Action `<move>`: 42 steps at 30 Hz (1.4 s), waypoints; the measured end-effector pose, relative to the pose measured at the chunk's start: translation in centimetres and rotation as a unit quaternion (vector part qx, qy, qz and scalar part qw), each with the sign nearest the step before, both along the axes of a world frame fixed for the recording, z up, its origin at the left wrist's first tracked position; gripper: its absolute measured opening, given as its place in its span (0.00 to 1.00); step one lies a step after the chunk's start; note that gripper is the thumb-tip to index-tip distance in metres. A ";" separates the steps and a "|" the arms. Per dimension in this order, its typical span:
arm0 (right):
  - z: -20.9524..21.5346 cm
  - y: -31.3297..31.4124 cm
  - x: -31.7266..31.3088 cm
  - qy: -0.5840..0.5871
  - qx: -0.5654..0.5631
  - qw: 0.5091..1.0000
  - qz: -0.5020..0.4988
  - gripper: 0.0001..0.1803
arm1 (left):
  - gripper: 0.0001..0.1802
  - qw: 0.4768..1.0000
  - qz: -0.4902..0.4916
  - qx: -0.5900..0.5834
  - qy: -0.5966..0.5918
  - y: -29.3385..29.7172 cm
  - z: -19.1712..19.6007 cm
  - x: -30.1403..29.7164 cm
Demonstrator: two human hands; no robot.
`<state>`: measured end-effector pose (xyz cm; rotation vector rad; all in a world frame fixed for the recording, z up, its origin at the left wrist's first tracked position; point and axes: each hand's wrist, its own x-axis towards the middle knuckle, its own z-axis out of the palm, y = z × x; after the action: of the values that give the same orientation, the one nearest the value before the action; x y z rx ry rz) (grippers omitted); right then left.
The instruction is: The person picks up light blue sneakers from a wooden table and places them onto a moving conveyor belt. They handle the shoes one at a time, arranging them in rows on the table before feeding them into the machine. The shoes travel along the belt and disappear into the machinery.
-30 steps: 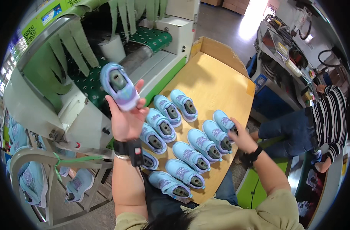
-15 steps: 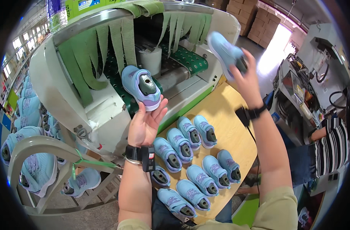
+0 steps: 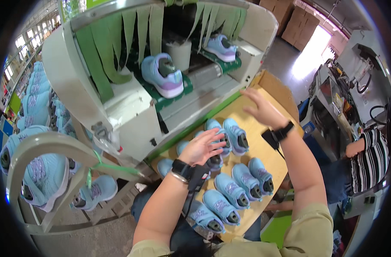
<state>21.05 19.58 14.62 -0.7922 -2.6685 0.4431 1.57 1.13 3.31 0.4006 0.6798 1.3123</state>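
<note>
My left hand (image 3: 202, 147) is open with fingers spread, above light-blue shoes on a wooden table (image 3: 264, 150), and covers part of them. My right hand (image 3: 264, 110) is also open and empty, over the table's far right part near the machine. One light-blue shoe (image 3: 162, 77) with a lilac sole rests on the left green perforated belt (image 3: 164, 103) of the machine. A second such shoe (image 3: 221, 48) sits on the right belt (image 3: 227, 65). Several more shoes (image 3: 236, 136) stand in rows on the table, dark inserts in their openings.
Green fabric strips (image 3: 129, 34) hang over the mouth of the white machine (image 3: 60, 68). On the left, a metal rack (image 3: 54, 143) carries more blue shoes. Cardboard boxes (image 3: 300, 28) are stacked at the back. A person in a striped top (image 3: 368, 162) is at the right.
Both shoes I held now stand on the belts, one on each, and my hands have let go. My left hand has come back over the table; my right hand has moved lower.
</note>
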 end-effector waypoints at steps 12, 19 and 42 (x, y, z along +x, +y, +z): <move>-13.8 -16.9 15.8 0.121 -0.106 0.964 -0.213 0.17 | 0.21 0.996 -0.011 -0.031 0.085 0.0 -1.5 1.9; -12.8 -17.5 14.9 0.085 -0.037 0.962 -0.258 0.14 | 0.23 0.993 -0.027 -0.008 0.116 0.2 -1.0 2.3; -15.2 10.4 15.2 -0.041 -0.120 0.832 -0.540 0.39 | 0.18 0.994 -0.039 -0.026 0.103 0.2 -0.9 2.2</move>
<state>36.27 29.94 -0.55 -2.1907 -1.7740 0.4126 3.73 1.31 2.36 0.5207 0.8596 1.1866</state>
